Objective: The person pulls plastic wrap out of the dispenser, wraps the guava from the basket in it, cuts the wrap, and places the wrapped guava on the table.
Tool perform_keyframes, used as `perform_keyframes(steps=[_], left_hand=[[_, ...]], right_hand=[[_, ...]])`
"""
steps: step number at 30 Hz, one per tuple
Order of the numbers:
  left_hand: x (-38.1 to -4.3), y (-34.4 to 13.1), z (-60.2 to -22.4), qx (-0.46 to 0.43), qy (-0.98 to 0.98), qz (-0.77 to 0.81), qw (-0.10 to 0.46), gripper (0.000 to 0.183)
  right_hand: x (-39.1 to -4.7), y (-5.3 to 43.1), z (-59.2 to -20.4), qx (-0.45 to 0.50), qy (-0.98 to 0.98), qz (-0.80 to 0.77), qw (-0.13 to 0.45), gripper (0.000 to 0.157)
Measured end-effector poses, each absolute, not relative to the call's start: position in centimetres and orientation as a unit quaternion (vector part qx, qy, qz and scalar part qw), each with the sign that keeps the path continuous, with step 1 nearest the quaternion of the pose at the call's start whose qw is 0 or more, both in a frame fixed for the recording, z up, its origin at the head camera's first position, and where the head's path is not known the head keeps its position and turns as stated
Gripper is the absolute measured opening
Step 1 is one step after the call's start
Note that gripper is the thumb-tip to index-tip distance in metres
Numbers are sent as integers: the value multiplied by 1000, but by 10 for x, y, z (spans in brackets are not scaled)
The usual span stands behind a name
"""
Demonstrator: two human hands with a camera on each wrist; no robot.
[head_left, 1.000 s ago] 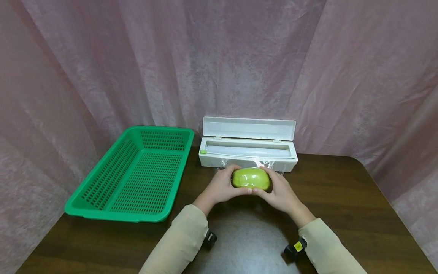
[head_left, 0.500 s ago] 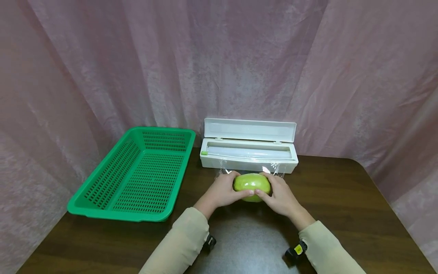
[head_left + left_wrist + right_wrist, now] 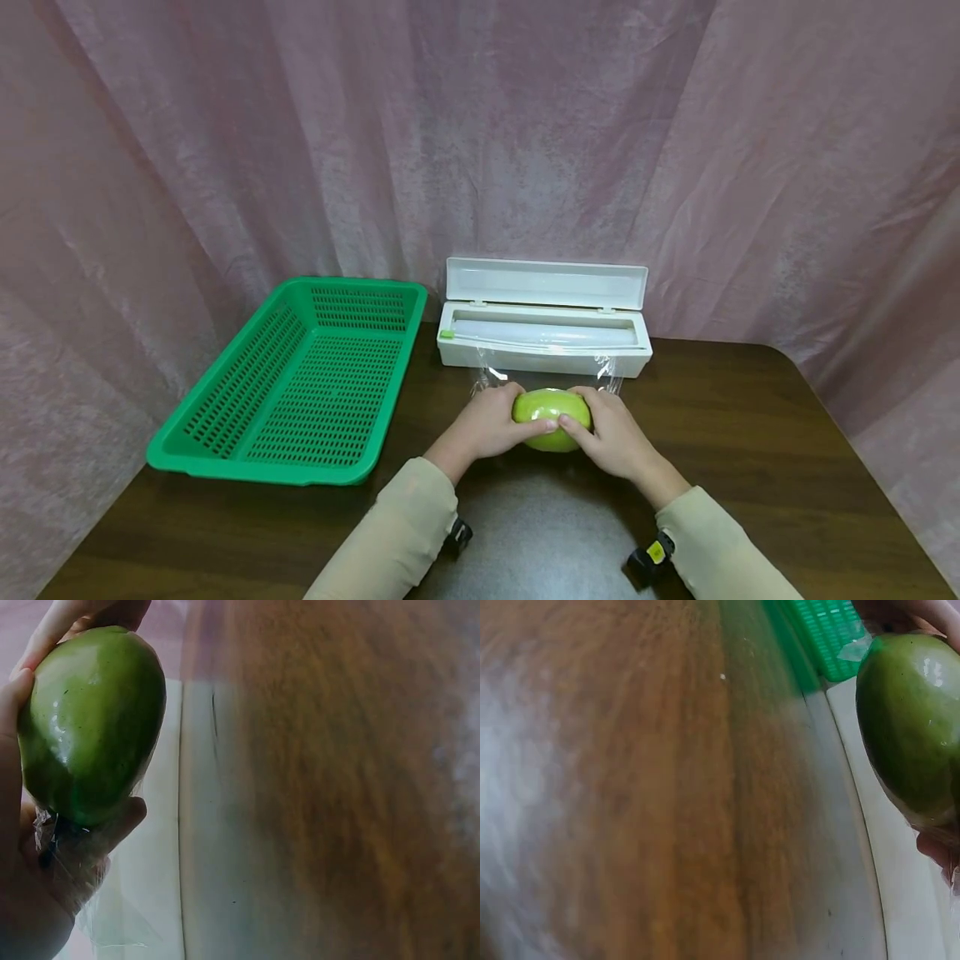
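A glossy green mango (image 3: 551,405) is held between both hands, in front of the white wrap dispenser (image 3: 547,362). The left hand (image 3: 486,423) grips its left end and the right hand (image 3: 617,435) its right end, with the thumbs nearly meeting on the near side. Clear cling film (image 3: 609,377) stretches from the dispenser's front edge to the hands. In the left wrist view, film clings around the mango (image 3: 94,724) and bunches at the palm. The right wrist view shows the mango (image 3: 911,720) with a shiny film layer over its skin.
The dispenser's lid (image 3: 547,283) stands raised, and a film roll (image 3: 543,333) lies inside. To the left is a green perforated plastic basket (image 3: 375,450) on the dark wooden table (image 3: 757,467). Pink curtains (image 3: 555,125) hang behind the table.
Both hands have drawn the mango back from the dispenser, toward the person. More cling film now spans the gap. The mango has rolled slightly, showing more of its near side below the thumbs.
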State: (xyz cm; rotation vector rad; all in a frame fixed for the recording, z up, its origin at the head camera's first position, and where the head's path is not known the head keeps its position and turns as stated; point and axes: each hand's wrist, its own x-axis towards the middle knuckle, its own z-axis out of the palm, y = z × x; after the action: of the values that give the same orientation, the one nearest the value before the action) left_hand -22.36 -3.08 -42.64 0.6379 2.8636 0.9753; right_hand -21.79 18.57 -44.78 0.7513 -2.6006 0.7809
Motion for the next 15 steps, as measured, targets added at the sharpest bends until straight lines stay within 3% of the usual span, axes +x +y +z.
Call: perform_keyframes(steps=[15], left_hand=[[-221, -32, -436, 204, 923, 323, 41, 65]], right_hand=[[-213, 183, -452, 258, -914, 280, 141, 34]])
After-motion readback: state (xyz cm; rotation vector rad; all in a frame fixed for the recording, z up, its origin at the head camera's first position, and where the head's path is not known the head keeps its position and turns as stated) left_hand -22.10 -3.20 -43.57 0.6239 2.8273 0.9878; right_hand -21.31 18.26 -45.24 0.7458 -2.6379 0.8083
